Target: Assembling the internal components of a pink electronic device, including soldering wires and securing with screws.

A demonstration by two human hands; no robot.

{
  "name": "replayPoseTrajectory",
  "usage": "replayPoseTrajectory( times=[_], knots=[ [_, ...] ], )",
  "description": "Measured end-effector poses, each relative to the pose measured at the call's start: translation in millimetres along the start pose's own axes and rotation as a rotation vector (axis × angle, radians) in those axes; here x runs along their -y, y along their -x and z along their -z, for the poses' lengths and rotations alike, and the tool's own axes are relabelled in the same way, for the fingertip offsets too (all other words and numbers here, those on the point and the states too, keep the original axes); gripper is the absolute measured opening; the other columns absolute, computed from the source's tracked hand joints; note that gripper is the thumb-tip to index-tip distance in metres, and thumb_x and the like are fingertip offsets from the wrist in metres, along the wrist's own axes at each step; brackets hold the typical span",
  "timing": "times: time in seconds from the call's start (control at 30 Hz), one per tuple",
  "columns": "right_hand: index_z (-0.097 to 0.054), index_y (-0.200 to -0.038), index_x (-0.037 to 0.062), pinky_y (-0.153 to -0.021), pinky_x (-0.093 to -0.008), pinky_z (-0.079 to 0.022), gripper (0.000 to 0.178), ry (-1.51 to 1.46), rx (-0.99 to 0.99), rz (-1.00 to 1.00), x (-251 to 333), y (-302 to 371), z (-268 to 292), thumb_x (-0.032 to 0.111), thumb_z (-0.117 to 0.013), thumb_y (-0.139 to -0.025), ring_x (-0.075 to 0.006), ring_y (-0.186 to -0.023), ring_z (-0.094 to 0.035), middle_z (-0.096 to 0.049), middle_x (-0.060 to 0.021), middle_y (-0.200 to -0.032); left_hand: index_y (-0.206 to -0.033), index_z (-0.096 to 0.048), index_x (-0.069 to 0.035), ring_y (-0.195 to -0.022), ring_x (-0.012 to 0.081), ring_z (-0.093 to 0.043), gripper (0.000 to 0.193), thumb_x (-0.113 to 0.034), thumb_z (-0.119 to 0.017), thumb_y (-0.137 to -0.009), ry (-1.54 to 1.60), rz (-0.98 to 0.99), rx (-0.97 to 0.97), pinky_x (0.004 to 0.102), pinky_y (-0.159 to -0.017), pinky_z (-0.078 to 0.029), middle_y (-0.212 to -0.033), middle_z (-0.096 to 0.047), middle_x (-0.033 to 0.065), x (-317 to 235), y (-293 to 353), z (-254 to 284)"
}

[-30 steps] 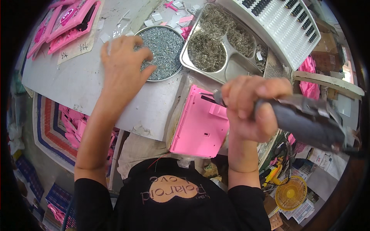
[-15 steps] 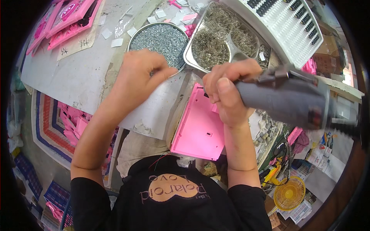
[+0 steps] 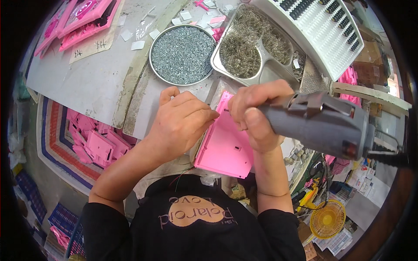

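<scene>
My right hand (image 3: 261,115) is wrapped round a grey electric screwdriver (image 3: 315,124), held almost level, its thin bit pointing left over the pink plastic panel (image 3: 224,150). The panel lies flat at the table's near edge, with small holes and a dark slot in it. Beside its upper left edge is my left hand (image 3: 185,119), thumb and fingers pinched close to the bit; whatever they hold is too small to make out. Just beyond that hand stands a round metal dish (image 3: 150,61) full of small silvery screws.
A divided metal tray (image 3: 272,78) of small brass-coloured springs and a white ribbed tray (image 3: 324,52) with black parts stand at the back. Pink frames (image 3: 87,21) are stacked far left. More pink parts (image 3: 98,143) fill a striped bag at left. A yellow basket (image 3: 327,219) stands lower right.
My left hand has left the screw dish, coming nearer and right to the panel's upper edge, fingers pinched. The screwdriver has shifted slightly, still in my right hand.
</scene>
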State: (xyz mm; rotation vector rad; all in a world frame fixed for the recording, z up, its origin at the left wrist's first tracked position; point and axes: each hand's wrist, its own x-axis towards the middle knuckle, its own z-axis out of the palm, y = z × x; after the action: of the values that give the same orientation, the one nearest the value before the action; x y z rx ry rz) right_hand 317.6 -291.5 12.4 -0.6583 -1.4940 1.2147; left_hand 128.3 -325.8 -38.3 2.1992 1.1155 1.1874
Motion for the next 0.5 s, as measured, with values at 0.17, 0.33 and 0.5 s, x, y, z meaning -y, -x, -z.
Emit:
replayPoseTrajectory(
  times=[0.17,0.33,0.5],
  knots=[
    [-0.054,-0.106,0.003,-0.058,-0.0303,-0.047,0.028,-0.375,0.017,0.039,43.2,-4.7,-9.1,0.015,-0.076,-0.092,-0.0158,-0.059,-0.054,-0.055,-0.006,-0.069,-0.088,-0.07,-0.01,-0.077,0.0213,-0.06,0.019,-0.008,-0.081,-0.073,0.023,-0.003,-0.013,0.041,-0.078,-0.035,-0.086,-0.069,0.0006,-5.3,-0.3,0.2],
    [-0.054,-0.105,0.0041,-0.058,-0.0337,-0.048,0.03,-0.358,-0.005,0.019,43.3,5.1,-19.7,0.018,-0.077,-0.092,-0.0169,-0.058,-0.053,-0.054,-0.0056,-0.068,-0.088,-0.071,-0.013,-0.083,0.019,-0.061,0.017,-0.014,-0.083,-0.075,-0.017,-0.008,0.049,0.0406,-0.081,-0.037,-0.085,-0.068,-0.0011,-8.5,2.0,8.4],
    [-0.054,-0.106,0.0043,-0.059,-0.0336,-0.048,0.028,-0.408,0.016,-0.052,48.6,15.6,-20.6,0.014,-0.076,-0.092,-0.0165,-0.059,-0.053,-0.056,-0.0064,-0.073,-0.089,-0.074,-0.014,-0.093,0.0229,-0.062,0.016,-0.016,-0.083,-0.075,0.183,-0.07,0.143,0.0414,-0.091,-0.04,-0.094,-0.068,0.001,14.9,-9.3,22.9]
  ],
)
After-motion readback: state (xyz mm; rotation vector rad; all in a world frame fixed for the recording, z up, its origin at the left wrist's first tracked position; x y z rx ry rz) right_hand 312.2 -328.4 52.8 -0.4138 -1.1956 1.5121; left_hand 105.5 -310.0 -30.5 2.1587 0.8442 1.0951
